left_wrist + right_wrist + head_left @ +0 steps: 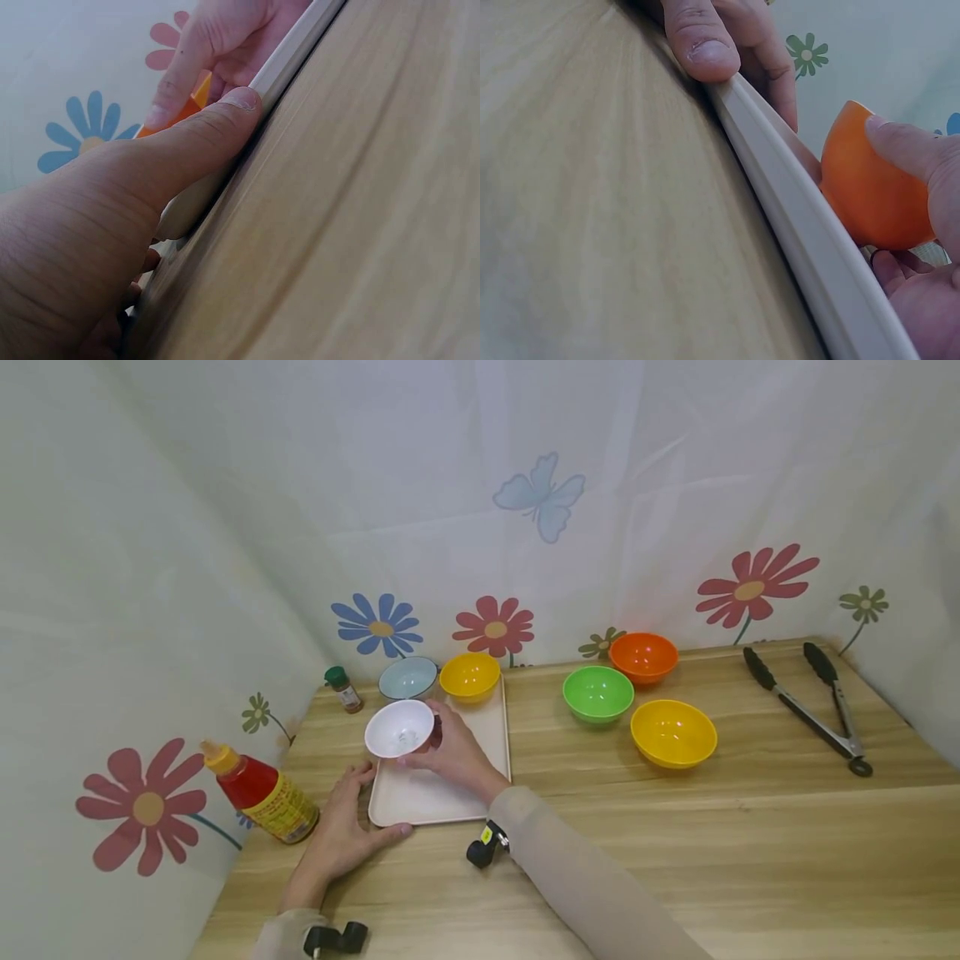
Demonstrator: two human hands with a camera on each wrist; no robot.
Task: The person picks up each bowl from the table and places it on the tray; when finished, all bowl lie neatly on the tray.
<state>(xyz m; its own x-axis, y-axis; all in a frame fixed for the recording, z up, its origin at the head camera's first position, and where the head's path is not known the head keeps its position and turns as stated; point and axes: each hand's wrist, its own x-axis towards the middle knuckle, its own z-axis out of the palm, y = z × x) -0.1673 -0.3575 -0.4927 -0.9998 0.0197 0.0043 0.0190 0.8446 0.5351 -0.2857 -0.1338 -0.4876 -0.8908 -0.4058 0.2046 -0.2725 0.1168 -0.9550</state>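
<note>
My right hand [457, 747] holds a small bowl [400, 729], white inside with an orange outer wall [870, 180], above the left part of a pale rectangular tray [427, 797]. Its thumb lies along the bowl's side near the rim in the right wrist view. My left hand [347, 827] is spread about the tray's front left corner. The left thumb [206, 139] touches the front rim, while the other fingers lie along the left side. Behind the held bowl, a light blue bowl [408, 677] and a yellow bowl [470, 676] are at the tray's far end.
A red sauce bottle [266, 797] with a yellow cap leans in view left of my left hand. A green-capped spice jar [345, 692] stands at the back left. Green [597, 693], orange [643, 657] and yellow bowls [673, 733] sit right of centre; tongs [817, 718] lie far right.
</note>
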